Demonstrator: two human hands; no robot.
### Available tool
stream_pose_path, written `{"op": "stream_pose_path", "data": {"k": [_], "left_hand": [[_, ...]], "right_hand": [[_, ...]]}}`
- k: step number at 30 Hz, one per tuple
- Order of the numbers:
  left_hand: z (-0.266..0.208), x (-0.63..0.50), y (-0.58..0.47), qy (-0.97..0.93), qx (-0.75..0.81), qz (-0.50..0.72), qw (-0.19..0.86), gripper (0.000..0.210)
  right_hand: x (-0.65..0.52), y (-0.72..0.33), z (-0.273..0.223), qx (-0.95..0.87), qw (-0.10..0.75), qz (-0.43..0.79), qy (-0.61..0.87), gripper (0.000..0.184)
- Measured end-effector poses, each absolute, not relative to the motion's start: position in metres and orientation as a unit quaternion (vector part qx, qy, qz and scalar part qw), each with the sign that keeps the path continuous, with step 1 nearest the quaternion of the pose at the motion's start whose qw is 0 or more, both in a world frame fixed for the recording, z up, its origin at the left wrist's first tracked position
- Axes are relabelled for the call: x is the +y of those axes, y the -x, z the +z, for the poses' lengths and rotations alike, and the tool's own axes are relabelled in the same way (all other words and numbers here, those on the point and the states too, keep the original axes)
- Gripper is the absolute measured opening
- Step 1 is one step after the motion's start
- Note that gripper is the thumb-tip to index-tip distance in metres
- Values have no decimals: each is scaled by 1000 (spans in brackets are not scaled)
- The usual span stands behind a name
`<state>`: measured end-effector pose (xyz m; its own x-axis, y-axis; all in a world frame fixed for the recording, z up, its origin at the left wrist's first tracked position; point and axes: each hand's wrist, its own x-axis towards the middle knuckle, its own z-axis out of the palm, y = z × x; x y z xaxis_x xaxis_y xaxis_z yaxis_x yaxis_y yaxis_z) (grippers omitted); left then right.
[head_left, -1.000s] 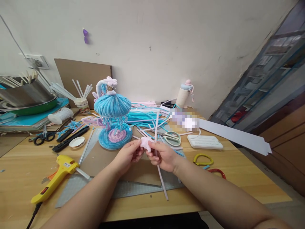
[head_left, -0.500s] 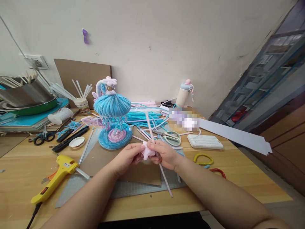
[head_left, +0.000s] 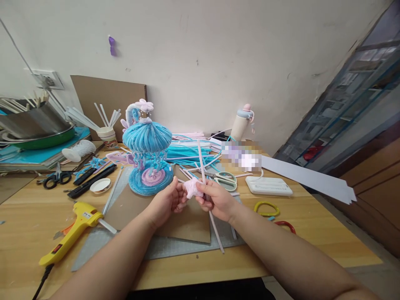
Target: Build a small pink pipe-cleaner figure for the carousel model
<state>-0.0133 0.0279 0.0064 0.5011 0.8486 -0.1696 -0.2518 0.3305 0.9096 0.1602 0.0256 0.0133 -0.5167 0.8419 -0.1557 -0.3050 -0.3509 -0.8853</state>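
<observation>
A small pale-pink fuzzy piece (head_left: 192, 188), bunched like a flower of pipe cleaner, is pinched between the thumb and fingers of my right hand (head_left: 217, 198). A long pale-pink pipe cleaner (head_left: 201, 160) also passes through that hand, sticking up above it and down below it. My left hand (head_left: 168, 196) is beside the piece's left edge, fingers half curled and thumb raised off it; whether a fingertip still touches is hard to make out. Behind my left hand stands a blue and pink pipe-cleaner jellyfish model (head_left: 147, 139) on a round coiled base.
Brown cardboard (head_left: 187, 229) lies on a grey cutting mat (head_left: 103, 250) under my hands. At left is a yellow glue gun (head_left: 73, 233). Scissors (head_left: 226, 181), a white power bank (head_left: 268, 186) and yellow pliers handles (head_left: 266, 208) lie at right. Blue pipe cleaners (head_left: 190, 154) are piled behind.
My left thumb has lifted off the pink piece and the left fingers have drawn back slightly. The right hand keeps the piece, and the upright pipe cleaner has shifted slightly right.
</observation>
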Motion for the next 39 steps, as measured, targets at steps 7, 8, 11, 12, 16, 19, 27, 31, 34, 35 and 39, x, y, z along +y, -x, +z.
{"op": "stream_pose_path", "data": {"k": [7, 8, 11, 12, 16, 19, 27, 31, 34, 35, 39], "left_hand": [[8, 28, 13, -474, 329, 437, 690, 21], [8, 28, 14, -471, 329, 439, 691, 21], [7, 29, 14, -466, 334, 443, 689, 21], [5, 30, 14, -470, 339, 445, 682, 21], [1, 33, 15, -493, 362, 462, 642, 23], [0, 34, 16, -467, 371, 481, 643, 25], [2, 31, 13, -437, 358, 451, 691, 25], [3, 28, 13, -462, 351, 404, 707, 18], [4, 28, 13, -413, 334, 419, 736, 22], [4, 29, 14, -399, 330, 430, 740, 23], [3, 31, 15, -385, 326, 446, 740, 23]], "right_hand": [[28, -158, 7, -432, 381, 755, 313, 30], [29, -158, 7, -420, 389, 756, 316, 31], [29, -159, 7, -415, 401, 746, 333, 34], [29, -158, 7, -422, 401, 739, 340, 36], [29, -157, 8, -433, 396, 732, 346, 39], [31, -157, 7, -412, 403, 748, 330, 37], [33, -159, 3, -399, 414, 748, 332, 35], [32, -158, 5, -389, 426, 739, 348, 36], [34, -159, 5, -350, 452, 751, 331, 37], [35, -160, 6, -340, 455, 758, 323, 37], [33, -161, 8, -368, 442, 758, 309, 30]]}}
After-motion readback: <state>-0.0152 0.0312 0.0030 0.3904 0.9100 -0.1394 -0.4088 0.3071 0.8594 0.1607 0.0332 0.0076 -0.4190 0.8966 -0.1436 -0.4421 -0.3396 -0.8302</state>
